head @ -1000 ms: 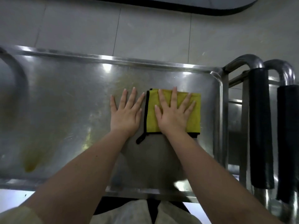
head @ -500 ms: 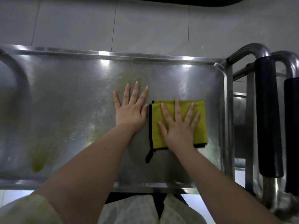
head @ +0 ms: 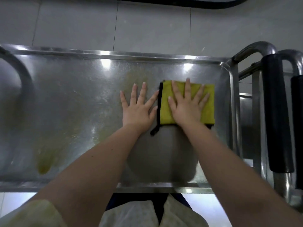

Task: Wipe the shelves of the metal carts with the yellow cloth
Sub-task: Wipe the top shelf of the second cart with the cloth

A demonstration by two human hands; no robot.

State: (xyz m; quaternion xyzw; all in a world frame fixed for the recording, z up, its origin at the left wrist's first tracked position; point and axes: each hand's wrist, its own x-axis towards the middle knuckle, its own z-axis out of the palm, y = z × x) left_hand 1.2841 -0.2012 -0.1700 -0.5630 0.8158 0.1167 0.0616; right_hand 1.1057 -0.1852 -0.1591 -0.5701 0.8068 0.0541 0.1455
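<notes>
— What carried it all?
— A steel cart shelf with a raised rim, its metal scratched and smeared.
— And on it?
— A folded yellow cloth, black-edged, lay flat under the right hand. The left hand rested flat on bare metal just beside it.
— Anything else?
— A yellowish stain, well to the left of the left hand, nearer the person.

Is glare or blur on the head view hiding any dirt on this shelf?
Head view: two glare spots near the far rim of the shelf; a dark shadow or reflection between the forearms; the left end looks soft, yet the yellowish stain there shows.
</notes>
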